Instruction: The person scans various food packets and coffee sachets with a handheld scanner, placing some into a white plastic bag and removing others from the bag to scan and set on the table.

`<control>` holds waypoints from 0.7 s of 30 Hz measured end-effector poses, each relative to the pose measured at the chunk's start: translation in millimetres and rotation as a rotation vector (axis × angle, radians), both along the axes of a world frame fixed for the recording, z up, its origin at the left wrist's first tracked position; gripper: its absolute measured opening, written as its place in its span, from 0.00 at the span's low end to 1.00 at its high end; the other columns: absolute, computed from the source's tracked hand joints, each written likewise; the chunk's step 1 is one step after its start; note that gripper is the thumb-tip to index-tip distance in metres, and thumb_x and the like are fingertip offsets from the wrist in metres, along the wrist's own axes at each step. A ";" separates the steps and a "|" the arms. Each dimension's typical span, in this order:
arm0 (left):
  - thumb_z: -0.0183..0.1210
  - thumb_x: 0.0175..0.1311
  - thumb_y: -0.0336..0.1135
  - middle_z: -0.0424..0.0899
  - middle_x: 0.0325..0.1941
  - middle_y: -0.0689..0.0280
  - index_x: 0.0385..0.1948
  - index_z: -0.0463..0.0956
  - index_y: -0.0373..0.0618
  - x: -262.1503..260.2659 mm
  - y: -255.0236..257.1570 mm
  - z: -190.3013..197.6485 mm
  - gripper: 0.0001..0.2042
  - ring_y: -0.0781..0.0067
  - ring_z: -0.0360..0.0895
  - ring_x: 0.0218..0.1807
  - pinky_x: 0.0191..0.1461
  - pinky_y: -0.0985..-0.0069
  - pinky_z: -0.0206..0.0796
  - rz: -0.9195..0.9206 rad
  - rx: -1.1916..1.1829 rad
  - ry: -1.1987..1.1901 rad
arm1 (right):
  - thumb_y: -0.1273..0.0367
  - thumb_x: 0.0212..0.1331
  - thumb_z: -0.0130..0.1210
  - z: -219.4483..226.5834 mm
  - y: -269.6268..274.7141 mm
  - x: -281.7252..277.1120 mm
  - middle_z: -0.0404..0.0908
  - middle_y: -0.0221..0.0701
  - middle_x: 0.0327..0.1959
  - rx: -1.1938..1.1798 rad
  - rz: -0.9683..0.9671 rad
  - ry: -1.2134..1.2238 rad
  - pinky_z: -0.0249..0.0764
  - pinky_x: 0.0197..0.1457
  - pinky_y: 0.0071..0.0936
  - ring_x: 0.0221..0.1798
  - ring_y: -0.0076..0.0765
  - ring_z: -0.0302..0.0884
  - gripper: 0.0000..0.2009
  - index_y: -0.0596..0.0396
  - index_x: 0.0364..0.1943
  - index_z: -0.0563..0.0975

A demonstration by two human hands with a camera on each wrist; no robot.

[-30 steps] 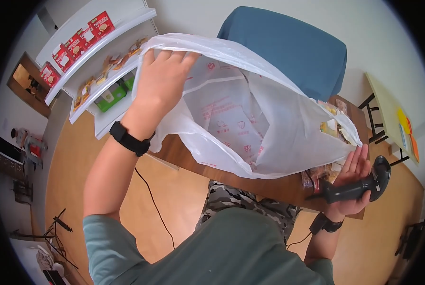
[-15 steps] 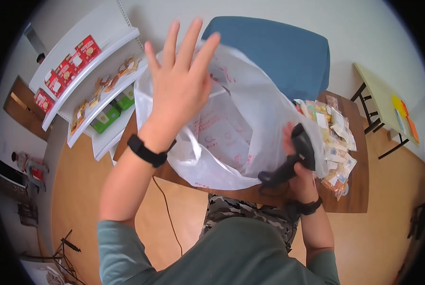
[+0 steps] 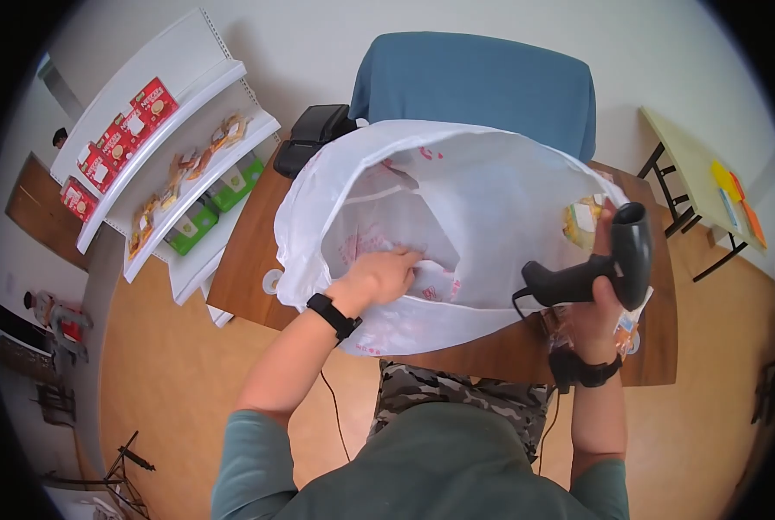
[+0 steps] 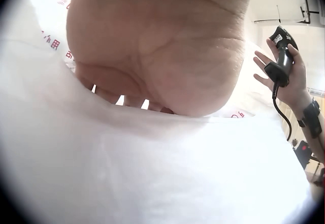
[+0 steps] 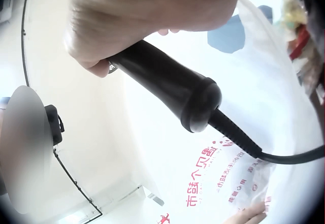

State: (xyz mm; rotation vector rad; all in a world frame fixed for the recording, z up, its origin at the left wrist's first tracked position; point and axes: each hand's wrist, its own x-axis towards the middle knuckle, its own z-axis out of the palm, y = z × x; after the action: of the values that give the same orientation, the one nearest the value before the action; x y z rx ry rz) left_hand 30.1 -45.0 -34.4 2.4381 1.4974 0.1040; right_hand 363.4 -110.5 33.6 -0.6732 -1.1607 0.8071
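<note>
A large white plastic bag [image 3: 526, 191] with red print gapes wide on the brown table. My left hand [image 3: 379, 276] reaches over its near rim into the mouth, fingers extended against the printed inside; in the left wrist view the bag's edge hides the fingertips. At the bag's right side, my right hand [image 3: 593, 328] holds a black barcode scanner [image 3: 634, 256] by its handle, the thumb hooked across it. The other fingers of that hand stand spread in the left wrist view, near the bag's rim. A cord [image 5: 289, 158] trails from the scanner's handle.
Packaged snacks [image 3: 582, 221] show at the bag's right. A black device [image 3: 314, 139] sits at the table's [image 3: 249, 269] back left. Shelves at left hold red boxes [image 3: 114, 143] and green boxes [image 3: 195, 230]. Behind stands something under blue cloth [image 3: 474, 78]; a side table [image 3: 690, 165] is at right.
My left hand let go of the bag's far rim, rose with spread fingers, then went down inside the bag. My right hand with the scanner swung inward, then back out to the bag's right side.
</note>
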 end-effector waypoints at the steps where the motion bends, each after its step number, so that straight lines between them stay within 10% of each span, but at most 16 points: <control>1: 0.50 0.68 0.35 0.77 0.63 0.55 0.58 0.74 0.46 3.3 0.6 14.8 0.18 0.50 0.79 0.56 0.58 0.57 0.72 -0.001 -0.004 0.007 | 0.51 0.57 0.61 2.9 -0.3 0.2 0.55 0.44 0.78 0.017 -0.025 0.009 0.33 0.84 0.43 0.82 0.46 0.44 0.45 0.60 0.75 0.55; 7: 0.54 0.65 0.39 0.87 0.44 0.56 0.45 0.81 0.46 0.8 46.2 6.4 0.12 0.48 0.83 0.49 0.53 0.56 0.74 0.205 -0.080 0.259 | 0.51 0.58 0.60 2.8 -10.1 -3.0 0.56 0.44 0.78 0.085 -0.012 0.015 0.28 0.85 0.44 0.83 0.47 0.43 0.44 0.60 0.74 0.56; 13: 0.60 0.61 0.47 0.62 0.77 0.58 0.67 0.66 0.54 38.2 69.9 -8.4 0.30 0.39 0.61 0.74 0.69 0.43 0.62 0.060 0.321 0.179 | 0.47 0.54 0.67 7.6 -22.3 -0.1 0.64 0.39 0.74 0.188 0.065 -0.065 0.30 0.85 0.51 0.82 0.45 0.47 0.46 0.56 0.72 0.61; 15: 0.62 0.58 0.52 0.47 0.83 0.68 0.75 0.54 0.56 45.6 72.9 -1.9 0.42 0.41 0.45 0.81 0.76 0.34 0.44 0.225 -0.160 0.085 | 0.47 0.54 0.67 16.5 -27.5 -0.3 0.66 0.38 0.73 0.158 0.099 -0.042 0.31 0.85 0.52 0.81 0.46 0.50 0.44 0.55 0.72 0.63; 20: 0.62 0.55 0.53 0.50 0.82 0.66 0.75 0.55 0.55 41.0 70.4 -3.3 0.43 0.43 0.48 0.80 0.77 0.34 0.43 0.208 -0.082 0.088 | 0.42 0.54 0.60 32.2 -42.4 -11.0 0.70 0.43 0.69 -0.090 0.336 0.033 0.37 0.84 0.54 0.80 0.54 0.52 0.40 0.59 0.64 0.71; 21: 0.63 0.56 0.50 0.52 0.81 0.65 0.73 0.58 0.52 39.0 68.1 -2.5 0.41 0.43 0.50 0.79 0.76 0.35 0.45 0.190 -0.018 0.112 | 0.42 0.55 0.60 34.8 -49.8 -16.1 0.74 0.45 0.63 -0.185 0.409 0.007 0.50 0.79 0.52 0.74 0.54 0.61 0.38 0.59 0.61 0.72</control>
State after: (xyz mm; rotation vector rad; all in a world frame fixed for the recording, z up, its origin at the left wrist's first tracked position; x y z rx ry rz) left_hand 69.1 23.1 -36.9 2.3173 1.7688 -0.0085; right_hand 347.2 -160.3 68.3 -0.5893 -1.2462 1.2733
